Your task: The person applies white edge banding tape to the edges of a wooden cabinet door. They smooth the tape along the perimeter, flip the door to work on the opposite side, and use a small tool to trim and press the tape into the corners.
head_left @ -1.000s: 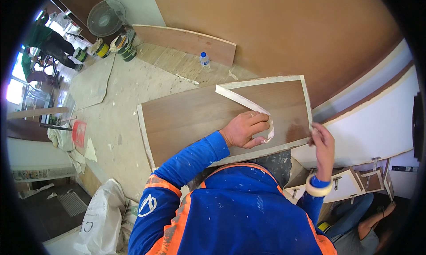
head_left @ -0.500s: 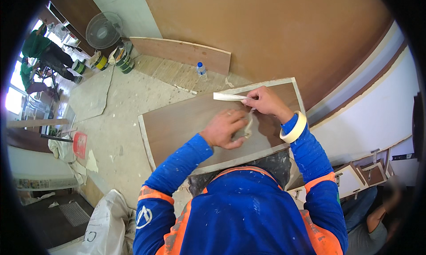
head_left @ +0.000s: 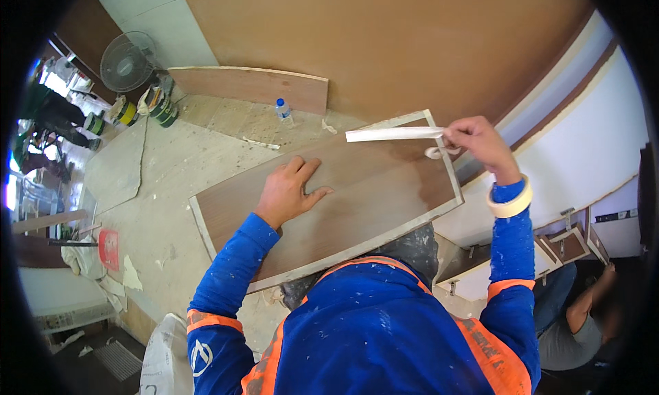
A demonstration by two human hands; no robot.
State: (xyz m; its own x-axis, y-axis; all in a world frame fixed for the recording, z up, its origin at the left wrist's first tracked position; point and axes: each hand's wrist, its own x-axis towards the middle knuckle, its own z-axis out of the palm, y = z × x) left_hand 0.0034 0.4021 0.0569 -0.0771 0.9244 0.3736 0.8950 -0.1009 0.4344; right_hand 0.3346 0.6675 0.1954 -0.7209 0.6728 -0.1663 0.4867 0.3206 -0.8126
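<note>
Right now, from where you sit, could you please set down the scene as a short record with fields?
Left grip: open, fingers spread over the board
Right grip: closed on one part of a pale tape strip
Strip shape: one length straight, another part curled near the right grip
Board: brown, with pale edging
Tape roll: around the right sleeve, near the wrist
Floor: blue-capped bottle beyond the board
Upper left: fan
Lower right: another person

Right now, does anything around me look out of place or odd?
Yes: a cream tape roll circles your right wrist like a bracelet, an unusual place for it. Pale scraps also litter the floor to your left, looking untidy.
</note>
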